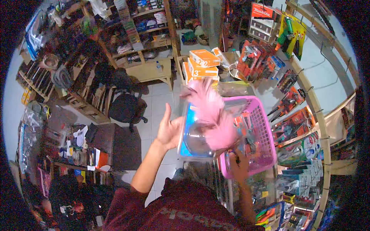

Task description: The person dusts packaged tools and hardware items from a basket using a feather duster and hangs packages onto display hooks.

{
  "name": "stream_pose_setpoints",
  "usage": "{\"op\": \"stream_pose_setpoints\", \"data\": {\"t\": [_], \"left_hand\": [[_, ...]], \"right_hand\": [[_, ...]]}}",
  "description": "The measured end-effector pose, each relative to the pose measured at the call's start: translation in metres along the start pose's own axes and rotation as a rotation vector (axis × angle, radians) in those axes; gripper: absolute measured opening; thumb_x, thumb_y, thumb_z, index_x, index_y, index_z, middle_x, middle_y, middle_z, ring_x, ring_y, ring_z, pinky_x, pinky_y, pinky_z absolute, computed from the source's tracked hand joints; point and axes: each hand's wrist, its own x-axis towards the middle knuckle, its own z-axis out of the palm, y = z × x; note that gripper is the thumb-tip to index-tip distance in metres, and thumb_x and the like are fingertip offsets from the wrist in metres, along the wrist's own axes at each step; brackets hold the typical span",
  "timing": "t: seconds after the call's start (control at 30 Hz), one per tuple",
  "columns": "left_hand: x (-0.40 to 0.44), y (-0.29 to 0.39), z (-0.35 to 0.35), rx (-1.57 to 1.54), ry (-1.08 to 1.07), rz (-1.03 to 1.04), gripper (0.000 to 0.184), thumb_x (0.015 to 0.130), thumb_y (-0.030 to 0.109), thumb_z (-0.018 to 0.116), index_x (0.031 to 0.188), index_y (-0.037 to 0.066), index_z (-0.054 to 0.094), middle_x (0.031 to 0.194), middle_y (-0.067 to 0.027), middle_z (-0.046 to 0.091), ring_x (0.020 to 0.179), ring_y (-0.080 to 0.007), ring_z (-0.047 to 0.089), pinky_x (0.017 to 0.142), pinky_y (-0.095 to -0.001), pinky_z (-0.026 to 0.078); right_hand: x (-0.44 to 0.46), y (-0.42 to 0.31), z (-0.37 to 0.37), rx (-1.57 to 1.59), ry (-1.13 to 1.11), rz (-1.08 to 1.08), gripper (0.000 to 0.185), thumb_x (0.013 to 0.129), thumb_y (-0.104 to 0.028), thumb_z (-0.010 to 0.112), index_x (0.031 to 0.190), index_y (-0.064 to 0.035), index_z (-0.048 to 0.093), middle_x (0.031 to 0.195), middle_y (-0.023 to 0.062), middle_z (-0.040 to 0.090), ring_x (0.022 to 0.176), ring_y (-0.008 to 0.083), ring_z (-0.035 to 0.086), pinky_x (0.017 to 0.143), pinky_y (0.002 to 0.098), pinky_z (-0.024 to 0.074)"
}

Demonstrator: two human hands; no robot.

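Note:
A clear plastic pack with a blue edge rests against my left hand, whose thumb points up and away from the fingers behind the pack. My right hand is closed at the lower end of a fluffy pink duster, which lies across the front of the pack and is blurred by motion. Behind and to the right, a pink plastic basket holds several packaged items in red and dark colours, partly hidden by the duster.
Orange and white boxes are stacked beyond the basket. Packaged tools hang along the wooden rack at the right. A black chair stands on the tiled floor at the left, near a brown desk. Loaded shelves stand at the back.

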Motion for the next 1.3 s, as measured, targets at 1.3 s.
{"op": "stream_pose_setpoints", "data": {"t": [1.3], "left_hand": [[0.016, 0.066, -0.067, -0.261, -0.073, -0.274, 0.086, 0.081, 0.070, 0.036, 0.125, -0.003, 0.043, 0.127, -0.0197, 0.047, 0.114, -0.0317, 0.049, 0.099, -0.0452, 0.036]], "right_hand": [[0.074, -0.108, -0.091, -0.338, -0.384, 0.080, 0.031, 0.073, -0.029, 0.071, 0.094, -0.0065, 0.066, 0.090, 0.0098, 0.066, 0.081, 0.0225, 0.062, 0.079, 0.0323, 0.0462]]}}
